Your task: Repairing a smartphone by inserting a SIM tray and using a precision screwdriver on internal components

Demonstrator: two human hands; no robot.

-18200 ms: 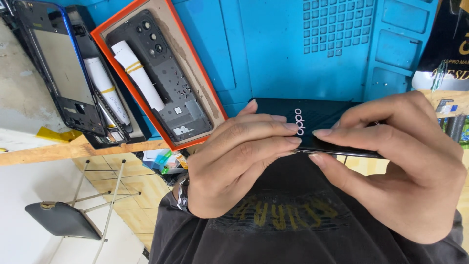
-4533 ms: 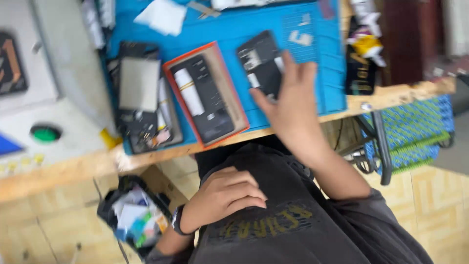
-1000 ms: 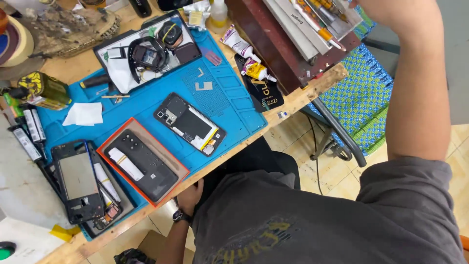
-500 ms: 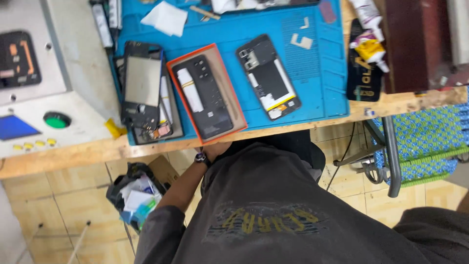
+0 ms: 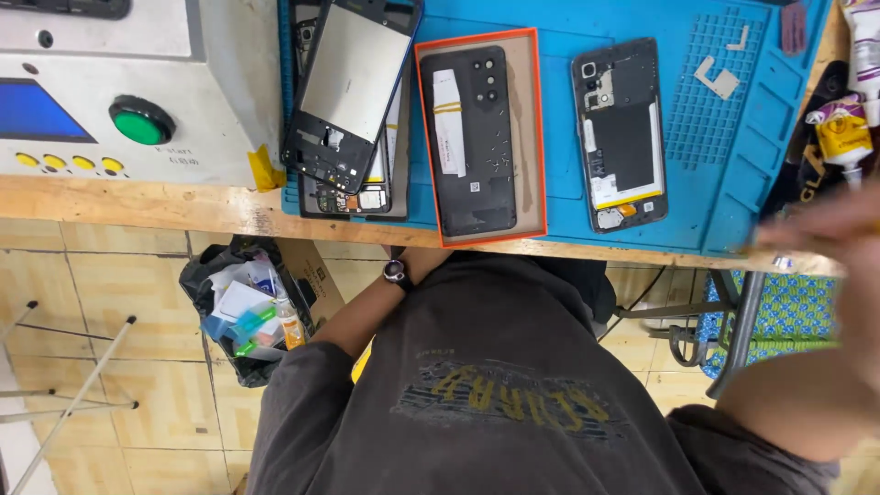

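Observation:
An opened phone [image 5: 620,134] lies back-up on the blue work mat [image 5: 706,192], its battery and board exposed. Left of it an orange-rimmed tray [image 5: 541,137] holds a black back cover [image 5: 477,147] and small screws. Further left a phone frame with its screen [image 5: 353,92] rests on another stripped phone. My left hand [image 5: 414,264] is tucked under the table's front edge below the tray; only the wrist with a dark watch shows. My right hand [image 5: 830,240] is a blur at the right, near the mat's corner. I cannot tell whether it holds anything.
A grey machine [image 5: 211,82] with a green button [image 5: 139,121] stands at the left. Glue tubes [image 5: 841,133] lie at the right edge. Below the wooden table edge [image 5: 183,206] sit a black rubbish bag [image 5: 243,316] and metal stool legs [image 5: 69,367].
The view has moved closer to the mat. My right arm has swung into sight at the right, blurred. My left hand stays under the table edge.

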